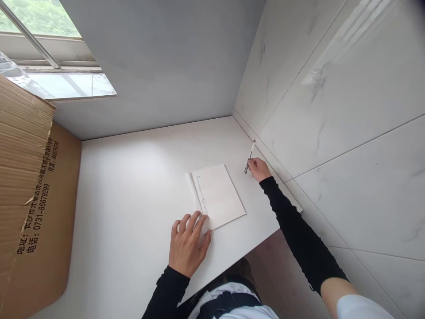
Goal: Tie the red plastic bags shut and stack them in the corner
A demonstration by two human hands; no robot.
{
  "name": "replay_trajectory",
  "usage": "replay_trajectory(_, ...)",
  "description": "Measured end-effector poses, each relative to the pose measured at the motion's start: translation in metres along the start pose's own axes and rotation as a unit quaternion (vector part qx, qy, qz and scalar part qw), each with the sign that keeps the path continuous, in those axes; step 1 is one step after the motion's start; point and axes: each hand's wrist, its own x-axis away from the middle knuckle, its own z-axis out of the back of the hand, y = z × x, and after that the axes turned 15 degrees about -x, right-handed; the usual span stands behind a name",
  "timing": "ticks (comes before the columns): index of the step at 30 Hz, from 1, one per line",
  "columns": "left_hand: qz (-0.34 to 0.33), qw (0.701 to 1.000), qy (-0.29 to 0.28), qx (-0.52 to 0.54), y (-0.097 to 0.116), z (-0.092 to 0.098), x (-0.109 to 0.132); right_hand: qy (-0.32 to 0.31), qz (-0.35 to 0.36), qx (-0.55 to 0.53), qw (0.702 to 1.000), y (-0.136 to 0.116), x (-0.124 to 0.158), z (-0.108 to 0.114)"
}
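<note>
A white notebook (222, 195) lies on the white table, with a line of small handwriting along its left side and a curled page edge there. My left hand (189, 241) rests at its lower left corner, fingers spread and the fingertips touching the paper. To the right of the notebook, my right hand (259, 168) pinches a pen (251, 150) close to the tabletop. The pen is slim, clear and dark, and tilts up toward the tiled wall. Black sleeves cover both forearms.
A large cardboard box (63, 212) with printed text stands at the table's left. A grey wall (166, 57) rises behind the white table (133, 186), and a tiled wall (332, 133) borders it on the right. A window (43, 44) is at upper left.
</note>
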Motion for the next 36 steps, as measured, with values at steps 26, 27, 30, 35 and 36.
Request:
replay_trajectory(26, 0.155, 0.969, -0.015, 0.192, -0.020, 0.034, 0.090, -0.164, -0.024, -0.393, 0.905, -0.012, 0.186, -0.073)
replay_trajectory(27, 0.153, 0.971, -0.005, 0.184, -0.025, 0.031, 0.087, -0.184, -0.022, -0.374, 0.909, -0.013, 0.184, -0.076)
replay_trajectory(30, 0.130, 0.979, 0.032, 0.153, -0.034, 0.016, 0.068, -0.207, -0.008, -0.337, 0.918, -0.018, 0.184, -0.091)
replay_trajectory(35, 0.122, 0.974, 0.065, 0.180, -0.035, -0.001, 0.046, -0.228, 0.030, -0.303, 0.925, -0.025, 0.183, -0.115)
replay_trajectory(36, 0.119, 0.973, 0.063, 0.185, -0.034, -0.002, 0.046, -0.232, 0.037, -0.287, 0.928, -0.025, 0.182, -0.119)
